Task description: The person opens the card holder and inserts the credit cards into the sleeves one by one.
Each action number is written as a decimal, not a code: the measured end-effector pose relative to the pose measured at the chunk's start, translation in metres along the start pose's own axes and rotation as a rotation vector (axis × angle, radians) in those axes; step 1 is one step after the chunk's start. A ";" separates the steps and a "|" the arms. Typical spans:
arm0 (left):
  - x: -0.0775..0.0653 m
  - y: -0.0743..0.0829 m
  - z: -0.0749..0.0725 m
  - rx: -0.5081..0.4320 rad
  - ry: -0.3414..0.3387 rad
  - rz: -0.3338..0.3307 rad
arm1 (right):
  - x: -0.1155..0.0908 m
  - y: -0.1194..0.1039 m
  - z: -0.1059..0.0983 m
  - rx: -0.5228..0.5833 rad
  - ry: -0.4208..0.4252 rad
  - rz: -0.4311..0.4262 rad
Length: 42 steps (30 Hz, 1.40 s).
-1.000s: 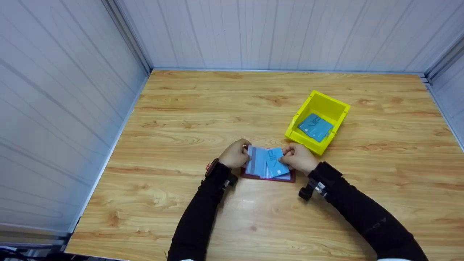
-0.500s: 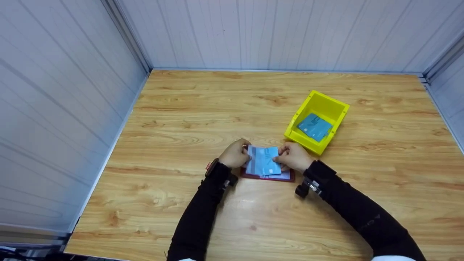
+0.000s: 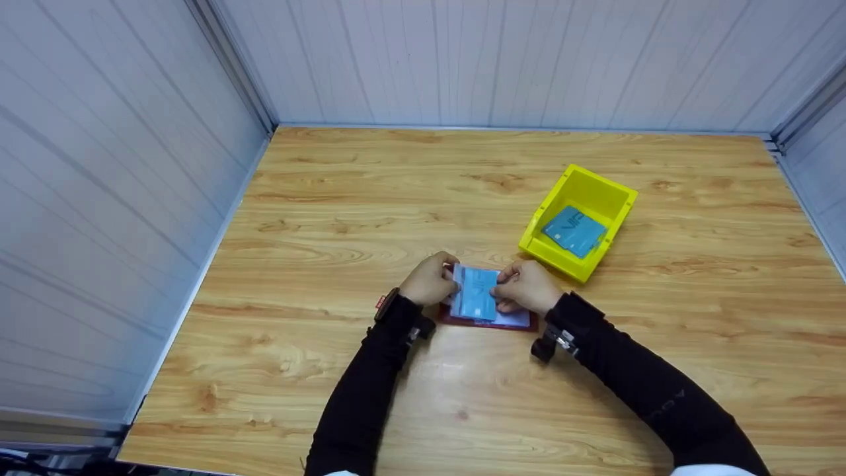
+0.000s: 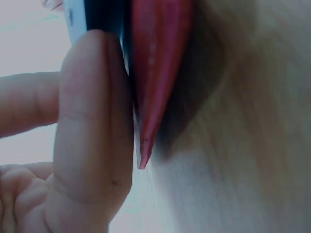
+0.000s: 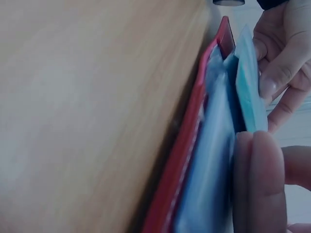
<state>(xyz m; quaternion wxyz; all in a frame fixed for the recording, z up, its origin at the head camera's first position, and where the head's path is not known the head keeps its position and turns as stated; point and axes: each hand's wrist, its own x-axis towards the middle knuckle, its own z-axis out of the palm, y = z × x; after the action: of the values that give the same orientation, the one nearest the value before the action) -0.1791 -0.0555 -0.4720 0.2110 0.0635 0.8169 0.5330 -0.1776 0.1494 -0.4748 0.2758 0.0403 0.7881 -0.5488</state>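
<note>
A red-covered card holder (image 3: 487,324) lies spread on the table, its clear sleeves (image 5: 209,160) standing out from the cover in the right wrist view. My left hand (image 3: 428,283) pinches the left edge of a raised sleeve page. Over that page is a light blue card (image 3: 477,304) with VIP lettering, mostly overlapping the page. My right hand (image 3: 531,289) pinches the card's right edge between thumb and fingers. Close up in the left wrist view, the thumb (image 4: 90,126) lies alongside the red cover (image 4: 158,63).
Behind my right hand stands a yellow bin (image 3: 603,188), with several blue VIP cards (image 3: 574,230) lying in it. The wood-grain table (image 3: 370,198) ends at pale panel walls (image 3: 462,66) at the back and sides.
My right hand has moved left, carrying the card from the holder's right half over the raised sleeve page and turning it upright. The left hand stays nearly where it was.
</note>
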 end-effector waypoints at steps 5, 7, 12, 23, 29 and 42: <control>0.001 0.000 0.001 -0.026 -0.001 -0.016 | 0.000 -0.002 0.003 0.051 -0.034 0.008; 0.001 0.000 0.002 -0.029 -0.001 -0.019 | -0.001 -0.002 0.004 0.072 -0.045 0.012; 0.000 0.001 0.003 -0.002 0.010 -0.003 | 0.000 -0.002 0.006 0.112 -0.049 0.006; -0.002 0.003 0.006 0.107 0.016 0.018 | -0.002 0.000 0.004 0.071 -0.077 -0.051; -0.004 0.005 0.005 0.272 0.055 0.026 | -0.003 0.002 -0.001 0.052 -0.074 -0.096; -0.006 0.008 0.006 0.525 0.105 0.081 | -0.006 0.009 -0.021 -0.020 -0.023 -0.085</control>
<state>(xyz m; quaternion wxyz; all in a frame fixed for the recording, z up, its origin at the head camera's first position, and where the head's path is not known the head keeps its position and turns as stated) -0.1718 -0.0487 -0.4654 0.1232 0.1208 0.9338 0.3134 -0.1776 0.1734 -0.4746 0.2616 -0.0022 0.7915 -0.5523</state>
